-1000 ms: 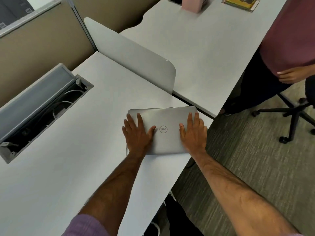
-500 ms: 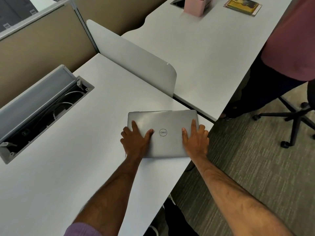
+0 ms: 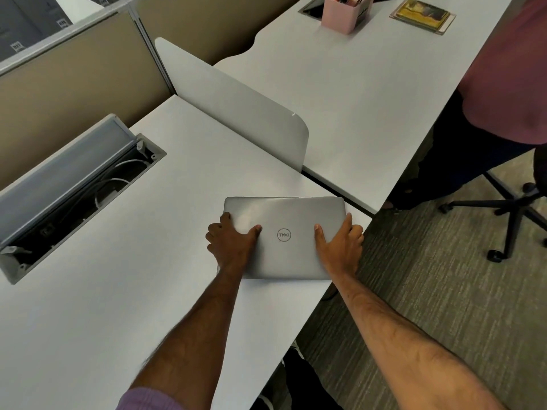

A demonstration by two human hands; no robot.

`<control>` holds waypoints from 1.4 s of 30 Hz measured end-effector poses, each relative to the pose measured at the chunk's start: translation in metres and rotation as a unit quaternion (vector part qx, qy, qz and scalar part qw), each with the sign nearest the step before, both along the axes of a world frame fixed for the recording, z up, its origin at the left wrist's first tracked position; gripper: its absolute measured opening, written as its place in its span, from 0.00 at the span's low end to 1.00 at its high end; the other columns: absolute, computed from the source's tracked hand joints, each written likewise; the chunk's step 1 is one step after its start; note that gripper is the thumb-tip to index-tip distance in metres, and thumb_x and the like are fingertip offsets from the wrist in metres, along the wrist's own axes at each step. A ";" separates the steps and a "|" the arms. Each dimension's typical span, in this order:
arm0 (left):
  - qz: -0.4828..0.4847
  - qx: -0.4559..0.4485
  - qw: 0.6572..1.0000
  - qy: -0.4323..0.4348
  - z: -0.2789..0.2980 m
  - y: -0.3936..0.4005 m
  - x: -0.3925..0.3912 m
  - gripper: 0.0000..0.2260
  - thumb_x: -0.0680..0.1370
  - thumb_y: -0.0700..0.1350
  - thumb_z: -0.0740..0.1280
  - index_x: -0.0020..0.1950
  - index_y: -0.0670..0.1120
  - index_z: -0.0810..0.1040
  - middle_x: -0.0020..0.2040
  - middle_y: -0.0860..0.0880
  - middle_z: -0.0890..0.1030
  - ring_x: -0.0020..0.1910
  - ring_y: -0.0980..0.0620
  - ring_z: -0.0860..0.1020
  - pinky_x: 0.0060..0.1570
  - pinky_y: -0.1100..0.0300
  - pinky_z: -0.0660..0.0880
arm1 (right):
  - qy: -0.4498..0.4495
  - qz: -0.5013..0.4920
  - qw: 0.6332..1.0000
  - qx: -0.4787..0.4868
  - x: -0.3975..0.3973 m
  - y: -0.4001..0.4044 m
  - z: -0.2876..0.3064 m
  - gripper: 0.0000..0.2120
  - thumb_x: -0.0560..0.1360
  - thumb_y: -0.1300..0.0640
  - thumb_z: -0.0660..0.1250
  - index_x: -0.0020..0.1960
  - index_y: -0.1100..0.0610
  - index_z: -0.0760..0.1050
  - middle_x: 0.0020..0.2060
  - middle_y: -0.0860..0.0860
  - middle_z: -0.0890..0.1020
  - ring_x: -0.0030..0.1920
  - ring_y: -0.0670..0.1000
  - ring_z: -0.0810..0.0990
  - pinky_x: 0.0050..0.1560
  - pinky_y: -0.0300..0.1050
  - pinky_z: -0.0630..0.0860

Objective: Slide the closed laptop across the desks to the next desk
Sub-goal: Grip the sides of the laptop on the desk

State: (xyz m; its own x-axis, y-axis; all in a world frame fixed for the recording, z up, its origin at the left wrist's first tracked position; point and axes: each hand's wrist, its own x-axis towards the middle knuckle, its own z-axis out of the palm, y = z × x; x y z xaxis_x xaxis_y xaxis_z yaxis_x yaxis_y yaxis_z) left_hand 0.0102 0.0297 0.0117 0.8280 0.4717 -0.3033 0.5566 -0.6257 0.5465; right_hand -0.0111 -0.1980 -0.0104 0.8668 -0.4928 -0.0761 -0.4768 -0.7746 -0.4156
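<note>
Both grips have slid outward from the flat of the lid to its short ends. The left grip now curls its fingers over the left edge of the closed laptop, thumb laid on top, and the right grip holds the right edge the same way. It lies flat on the counter, close to the corner by the carpet. Its long axis runs left to right between the two grips, one at each end and equally near, so a level two-handed lift looks likely next
</note>
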 end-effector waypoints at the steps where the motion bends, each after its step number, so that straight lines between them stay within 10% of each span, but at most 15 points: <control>1: 0.006 -0.006 1.000 -0.003 0.000 0.000 -0.001 0.40 0.67 0.64 0.76 0.73 0.49 0.67 0.66 0.42 0.71 0.67 0.38 0.68 0.64 0.44 0.67 | -0.006 -0.006 1.000 0.008 -0.001 0.000 0.000 0.44 0.73 0.31 0.63 0.76 0.61 0.59 0.57 0.61 0.72 0.53 0.60 0.74 0.48 0.54 0.78; 42: -0.028 -0.094 0.995 -0.011 0.013 0.067 -0.031 0.43 0.64 0.68 0.77 0.70 0.50 0.65 0.61 0.45 0.73 0.62 0.41 0.76 0.58 0.45 0.76 | -0.014 0.062 0.996 0.060 -0.009 0.035 0.015 0.41 0.76 0.30 0.59 0.79 0.52 0.52 0.56 0.58 0.68 0.49 0.59 0.78 0.42 0.53 0.80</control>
State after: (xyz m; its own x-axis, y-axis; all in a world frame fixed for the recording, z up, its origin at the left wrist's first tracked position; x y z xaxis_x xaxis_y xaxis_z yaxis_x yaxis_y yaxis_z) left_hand -0.0205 0.0969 0.0247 0.8586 0.3620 -0.3631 0.5107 -0.5409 0.6683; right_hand -0.0205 -0.1625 0.0047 0.9230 -0.3707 -0.1028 -0.3676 -0.7711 -0.5199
